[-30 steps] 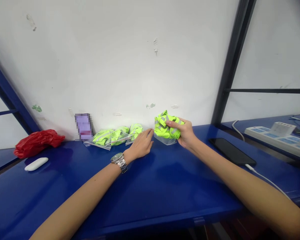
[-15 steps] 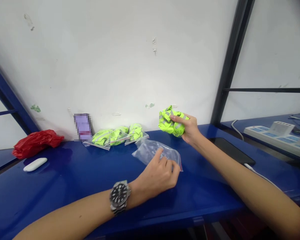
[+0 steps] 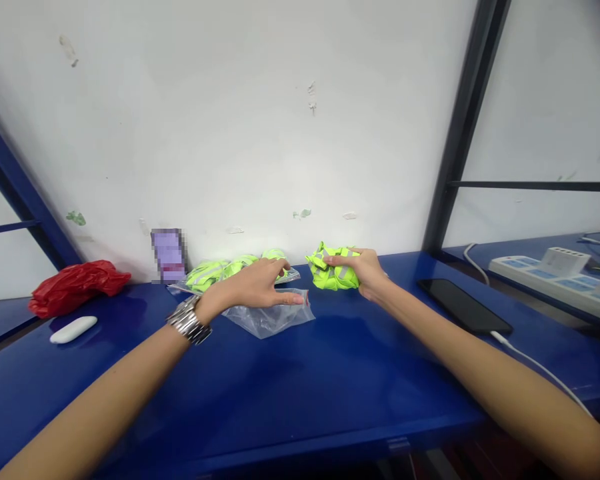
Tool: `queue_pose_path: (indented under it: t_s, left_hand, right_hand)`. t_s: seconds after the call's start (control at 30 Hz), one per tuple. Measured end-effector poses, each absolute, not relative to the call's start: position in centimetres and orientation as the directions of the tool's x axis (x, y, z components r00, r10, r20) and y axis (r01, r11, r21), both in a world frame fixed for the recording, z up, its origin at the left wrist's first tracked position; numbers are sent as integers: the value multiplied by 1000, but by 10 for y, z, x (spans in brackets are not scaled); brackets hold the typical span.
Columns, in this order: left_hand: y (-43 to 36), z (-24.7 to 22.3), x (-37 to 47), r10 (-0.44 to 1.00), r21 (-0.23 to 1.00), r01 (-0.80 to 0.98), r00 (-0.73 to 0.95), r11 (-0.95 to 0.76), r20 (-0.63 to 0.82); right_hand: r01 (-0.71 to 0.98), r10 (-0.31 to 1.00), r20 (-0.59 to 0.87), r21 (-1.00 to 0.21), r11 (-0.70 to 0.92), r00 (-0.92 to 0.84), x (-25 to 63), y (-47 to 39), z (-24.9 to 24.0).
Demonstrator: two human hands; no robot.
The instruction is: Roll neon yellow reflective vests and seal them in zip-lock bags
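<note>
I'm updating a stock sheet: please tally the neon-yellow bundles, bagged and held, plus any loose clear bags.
Bagged neon-yellow bundles: 3
Held neon-yellow bundle, in the right hand: 1
Loose clear bag, at the left hand: 1
Total: 5

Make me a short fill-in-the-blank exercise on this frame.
The unbagged neon fabric is gripped by the ____.
The clear bag nearest the camera is partly hidden by the ____.
The crumpled bundle at left is coloured ____.
The cable plugged into the black phone is coloured ____.
Missing words: right hand; left hand; red; white.
</note>
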State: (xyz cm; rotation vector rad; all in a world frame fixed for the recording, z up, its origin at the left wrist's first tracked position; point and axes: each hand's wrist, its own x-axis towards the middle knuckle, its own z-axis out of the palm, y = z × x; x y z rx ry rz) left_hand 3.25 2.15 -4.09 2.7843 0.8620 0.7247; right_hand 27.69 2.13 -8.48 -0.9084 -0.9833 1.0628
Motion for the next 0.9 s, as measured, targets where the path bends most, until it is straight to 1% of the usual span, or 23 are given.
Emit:
queue_pose_path:
  t_s: [0.03, 0.07, 0.1, 0.13, 0.17, 0.2, 0.23, 0.27, 0.33, 0.37, 0.43, 0.5, 0.53, 0.63, 0.7, 0.77, 0.9]
  left_hand:
    - [31, -42, 36, 563, 338, 457, 742, -822, 365]
    - [39, -43, 40, 565, 388, 448, 779, -805, 272]
    - [44, -45, 44, 574, 408, 477, 804, -778, 155]
    - [47, -46, 47, 582, 398, 528, 813, -751, 19]
    - [47, -47, 49, 590, 359, 584, 801, -728, -105]
    - [44, -48, 51, 599, 308, 628, 777, -715, -193]
    - [38, -49, 51, 608, 258, 654, 756, -711, -242]
    - [32, -50, 51, 614, 216, 663, 747, -717, -254]
    - [16, -51, 47, 630, 137, 653, 756, -745, -178]
    - [9, -52, 43, 637, 81, 645, 764, -760, -105]
    - [-2, -56, 36, 637, -80, 643, 766, -762, 86]
    - [-8, -60, 27, 597, -237, 657, 751, -715, 282]
    - [-10, -63, 23, 565, -291, 664, 743, -688, 359]
    - [-10, -72, 15, 454, -369, 677, 716, -637, 531]
    - [-10, -76, 13, 379, -399, 671, 708, -625, 596]
    - [-12, -80, 14, 321, -433, 656, 714, -618, 623]
    - [-15, -84, 19, 268, -501, 608, 760, -616, 593]
  right_hand:
    - [-267, 968, 180, -937, 223, 175, 277, 21, -84]
    - [-267, 971, 166, -941, 208, 170, 277, 20, -84]
    - [-265, 973, 154, -944, 196, 170, 277, 20, -83]
    - [-260, 974, 146, -947, 188, 172, 277, 19, -82]
    - [-254, 974, 144, -949, 186, 175, 277, 19, -82]
    - [-249, 974, 146, -951, 186, 171, 276, 19, -81]
    - [-248, 976, 152, -950, 187, 154, 276, 19, -81]
    - [-253, 978, 160, -949, 190, 132, 275, 19, -81]
    - [-262, 982, 168, -947, 186, 88, 273, 18, -81]
    - [-259, 983, 166, -949, 180, 76, 273, 17, -81]
    - [-250, 986, 156, -954, 165, 55, 272, 16, -80]
    - [-263, 989, 146, -954, 142, 3, 271, 14, -80]
    - [-277, 989, 144, -952, 128, -37, 271, 13, -79]
    - [-294, 975, 150, -951, 97, -165, 267, 7, -79]
    - [-266, 963, 139, -961, 75, -232, 264, 1, -79]
    - [-236, 951, 117, -971, 48, -285, 259, -4, -79]
    - [-178, 941, 103, -983, 47, -321, 254, -9, -80]
